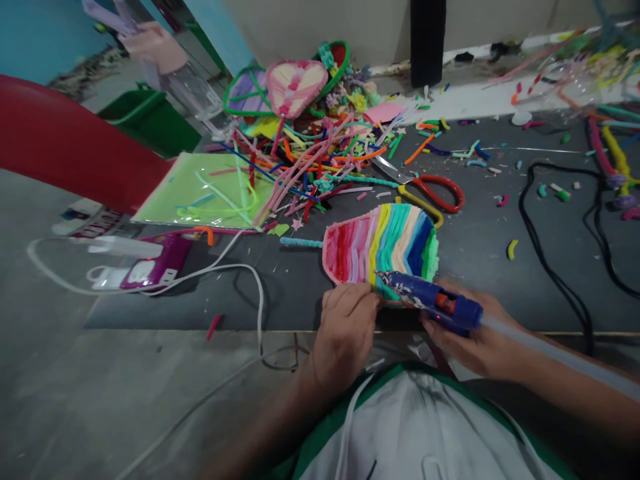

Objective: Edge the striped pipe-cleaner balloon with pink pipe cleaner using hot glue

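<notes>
A craft piece [353, 243] of striped pipe cleaners, running from red and pink through yellow and teal to blue and green, lies at the table's near edge. A light blue stem sticks out from its left end. My left hand [347, 327] grips its near edge with curled fingers; the thumb is hidden. In my right hand [480, 333] is a blue hot glue gun [457, 310], its residue-covered nozzle pointing left over the yellow and teal stripes. A long translucent glue stick [555, 353] trails from its back. Red-handled scissors [440, 193] lie just beyond the piece.
Loose pipe cleaners [300, 167] pile up behind, beside finished heart shapes [297, 90] and a clear bottle [185, 80]. A green sheet [200, 193] in plastic and a purple power strip [157, 263] with white cables sit left. Black cord [540, 247] lies right.
</notes>
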Tool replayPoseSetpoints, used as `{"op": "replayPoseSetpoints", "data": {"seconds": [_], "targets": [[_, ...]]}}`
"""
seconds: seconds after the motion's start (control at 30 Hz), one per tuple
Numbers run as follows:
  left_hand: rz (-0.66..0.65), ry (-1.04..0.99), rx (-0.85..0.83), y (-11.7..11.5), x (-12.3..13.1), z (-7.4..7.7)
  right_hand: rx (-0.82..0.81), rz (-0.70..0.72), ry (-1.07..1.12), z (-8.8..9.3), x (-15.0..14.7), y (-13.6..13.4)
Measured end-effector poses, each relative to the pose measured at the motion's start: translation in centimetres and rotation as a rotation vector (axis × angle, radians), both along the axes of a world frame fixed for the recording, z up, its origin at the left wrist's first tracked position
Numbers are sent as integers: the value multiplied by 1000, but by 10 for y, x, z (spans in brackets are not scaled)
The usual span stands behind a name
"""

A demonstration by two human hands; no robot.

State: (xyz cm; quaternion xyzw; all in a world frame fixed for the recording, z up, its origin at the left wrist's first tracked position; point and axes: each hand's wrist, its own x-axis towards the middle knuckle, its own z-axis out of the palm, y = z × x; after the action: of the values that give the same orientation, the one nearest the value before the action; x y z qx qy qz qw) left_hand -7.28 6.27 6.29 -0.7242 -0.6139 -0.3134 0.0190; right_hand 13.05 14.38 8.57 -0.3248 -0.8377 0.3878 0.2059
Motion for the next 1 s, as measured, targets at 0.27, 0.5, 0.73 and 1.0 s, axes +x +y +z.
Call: {"op": "replayPoseSetpoints", "data": {"seconds": [0.27, 0.5, 0.73, 1.0], "targets": [[11, -28, 42, -4, -3, 2, -9, 27, -78, 9, -6, -1], [248, -74, 237, -20, -31, 15, 3, 31, -70, 1, -5, 0], [164, 52, 82, -23, -24, -2, 37, -35, -53, -12, -3, -4], [40, 178, -1, -31, -22, -16, 18, -29, -19, -7, -5, -3]]}}
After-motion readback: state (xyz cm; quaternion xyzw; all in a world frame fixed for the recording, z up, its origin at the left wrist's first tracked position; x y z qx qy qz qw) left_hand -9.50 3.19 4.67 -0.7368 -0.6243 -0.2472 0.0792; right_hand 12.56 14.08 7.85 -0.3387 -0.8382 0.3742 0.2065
